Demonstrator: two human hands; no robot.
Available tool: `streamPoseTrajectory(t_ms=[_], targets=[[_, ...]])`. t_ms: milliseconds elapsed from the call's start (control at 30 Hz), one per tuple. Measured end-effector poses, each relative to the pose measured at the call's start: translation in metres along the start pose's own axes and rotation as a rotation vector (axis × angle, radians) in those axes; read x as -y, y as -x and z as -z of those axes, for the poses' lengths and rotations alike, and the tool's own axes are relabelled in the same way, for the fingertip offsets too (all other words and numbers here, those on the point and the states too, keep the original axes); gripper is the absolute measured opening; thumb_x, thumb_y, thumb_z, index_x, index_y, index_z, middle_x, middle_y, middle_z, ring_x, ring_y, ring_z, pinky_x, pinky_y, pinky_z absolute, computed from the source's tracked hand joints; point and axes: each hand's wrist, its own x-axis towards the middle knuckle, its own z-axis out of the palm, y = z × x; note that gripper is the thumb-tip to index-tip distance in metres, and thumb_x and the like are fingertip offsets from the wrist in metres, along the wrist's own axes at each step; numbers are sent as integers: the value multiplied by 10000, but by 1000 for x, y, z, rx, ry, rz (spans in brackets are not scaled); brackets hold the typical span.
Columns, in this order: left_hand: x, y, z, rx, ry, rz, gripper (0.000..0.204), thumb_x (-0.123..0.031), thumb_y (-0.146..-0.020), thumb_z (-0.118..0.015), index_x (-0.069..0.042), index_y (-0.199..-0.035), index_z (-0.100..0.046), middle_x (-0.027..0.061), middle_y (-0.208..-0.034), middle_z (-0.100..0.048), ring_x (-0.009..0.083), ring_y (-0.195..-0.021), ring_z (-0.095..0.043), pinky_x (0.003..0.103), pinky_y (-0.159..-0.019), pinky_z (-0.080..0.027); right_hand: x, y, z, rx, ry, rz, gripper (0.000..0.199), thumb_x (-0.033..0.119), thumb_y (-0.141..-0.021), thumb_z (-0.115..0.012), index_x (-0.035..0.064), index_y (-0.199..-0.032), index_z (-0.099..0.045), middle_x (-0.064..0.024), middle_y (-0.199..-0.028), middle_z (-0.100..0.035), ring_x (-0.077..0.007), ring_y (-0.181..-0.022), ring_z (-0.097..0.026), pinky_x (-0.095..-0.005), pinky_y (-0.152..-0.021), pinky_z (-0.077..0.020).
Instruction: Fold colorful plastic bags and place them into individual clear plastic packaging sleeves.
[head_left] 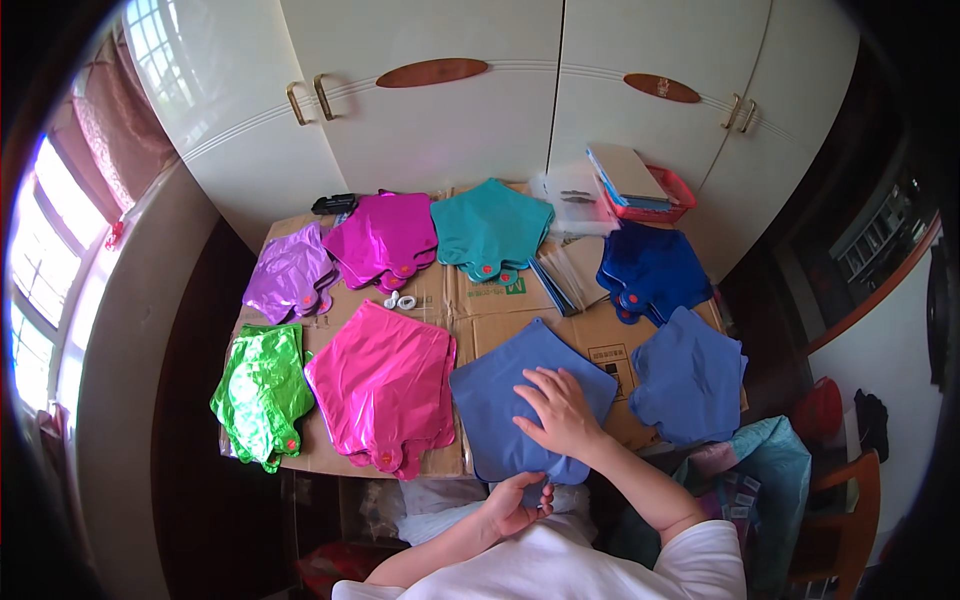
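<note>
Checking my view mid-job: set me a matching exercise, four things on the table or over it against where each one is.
Things:
1. Right hand
2. Left hand
3. Green foil pile
4. Red basket

Places:
A. At the back of the table, near the white cupboard
B. Over the middle of the large blue sheet, fingers spread
C. At the front left corner of the cardboard
D. At the near edge of that blue sheet, fingers curled

Pairs: 1-B, 2-D, 3-C, 4-A
</note>
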Motion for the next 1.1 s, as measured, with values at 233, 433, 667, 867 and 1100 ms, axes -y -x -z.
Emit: streamPoseTrajectory(t_ms=[233,433,667,867,1100], targets=[[5,27,-18,-7,-48,45,162,-168,-943,-438,-23,-882,-475,73,-787,-540,173,-697,-478,313,-693,-426,-26,-17,6,-52,-9,-48,491,330,-814,-665,46,-1192,-529,-172,-1290,-463,-348,-1208,-432,-451,-1013,-346],[-9,32,-27,-45,-138,30,153,-153,-953,-434,-14,-905,-477,83,-810,-549,174,-707,-481,318,-691,-441,-64,-27,5,-39,-189,-277,502,284,-857,-631,12,-1244,-463,-196,-1305,-447,-382,-1204,-441,-437,-1009,-365],[-37,19,-56,-125,-241,-55,111,-119,-945,-465,-13,-978,-465,97,-827,-545,178,-727,-494,328,-688,-470,-48,-28,17,-9,-152,-153,437,288,-855,-621,60,-1215,-526,-182,-1314,-462,-367,-1206,-452,-449,-1016,-356],[-51,8,-53,-114,-282,-47,121,-118,-941,-475,-13,-1000,-466,88,-835,-547,166,-721,-508,333,-685,-481,-37,-22,0,12,-92,6,376,305,-852,-619,113,-1173,-579,-132,-1295,-499,-331,-1239,-436,-532,-1048,-289],[-51,8,-52,-128,-283,-54,136,-124,-941,-479,-9,-1011,-465,93,-851,-548,173,-736,-517,341,-696,-483,-35,-29,-13,13,-46,80,413,314,-819,-637,94,-1163,-578,-136,-1282,-499,-316,-1229,-436,-516,-1047,-294]])
